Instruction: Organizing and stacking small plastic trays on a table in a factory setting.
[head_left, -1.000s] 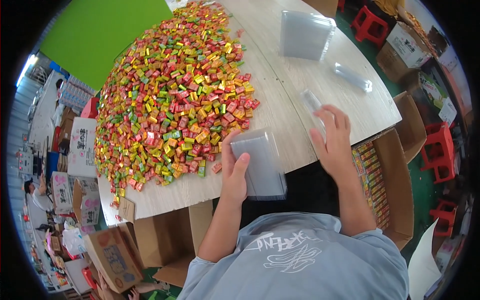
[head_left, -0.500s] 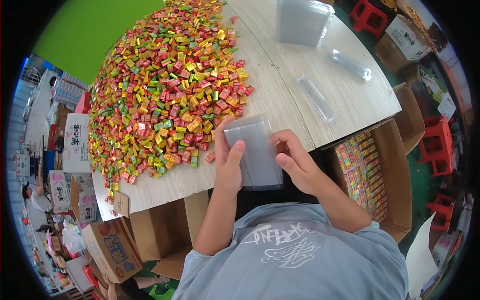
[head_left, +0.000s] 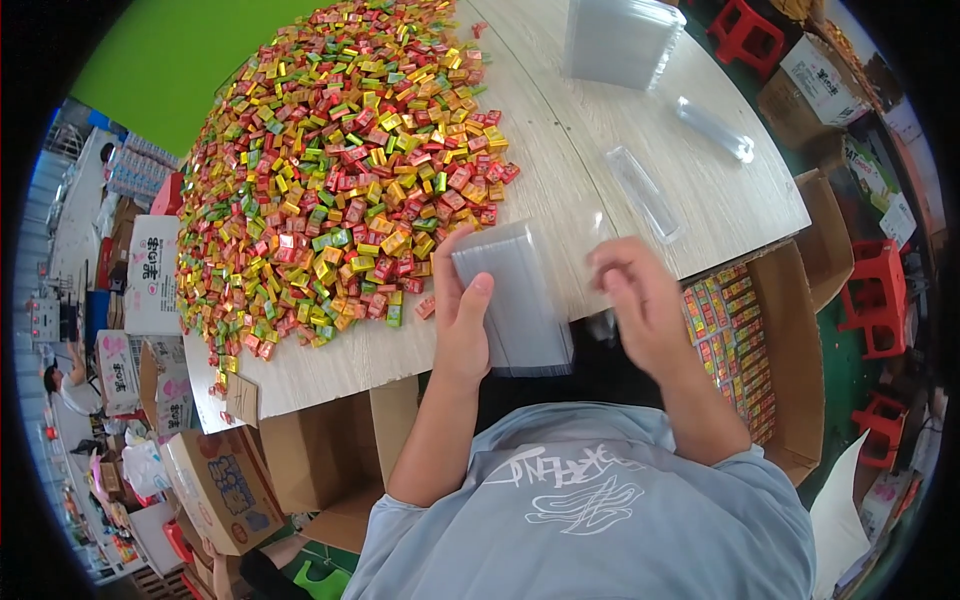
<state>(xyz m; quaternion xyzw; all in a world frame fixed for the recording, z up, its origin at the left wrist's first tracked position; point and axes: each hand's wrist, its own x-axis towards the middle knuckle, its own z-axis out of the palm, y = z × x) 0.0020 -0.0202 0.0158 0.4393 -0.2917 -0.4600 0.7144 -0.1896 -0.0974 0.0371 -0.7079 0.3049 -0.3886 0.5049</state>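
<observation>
My left hand (head_left: pixel 465 320) grips a stack of thin clear plastic trays (head_left: pixel 525 305) at the table's near edge, its thumb lying over the stack's left side. To the right, apart from the stack, my right hand (head_left: pixel 640 305) is closed in a pinch. Faint glints beside its fingertips suggest a single clear plastic tray, blurred and hard to see. Left of the stack spreads a large heap of small wrapped candies (head_left: pixel 350 190) in red, yellow, orange and green. One long, narrow clear tray (head_left: pixel 643 195) lies on the table beyond my right hand.
Farther back on the table (head_left: pixel 540 150) stand another stack of clear trays (head_left: pixel 620 45) and a loose tray (head_left: pixel 715 130). Below the right edge, a cardboard box (head_left: pixel 790 350) holds rows of packed candies. An open carton (head_left: pixel 325 450) sits below the left edge. Red stools (head_left: pixel 875 300) stand at right.
My right hand has moved right, away from the stack, apparently drawing off one clear tray. The left hand still holds the stack. The view has shifted slightly.
</observation>
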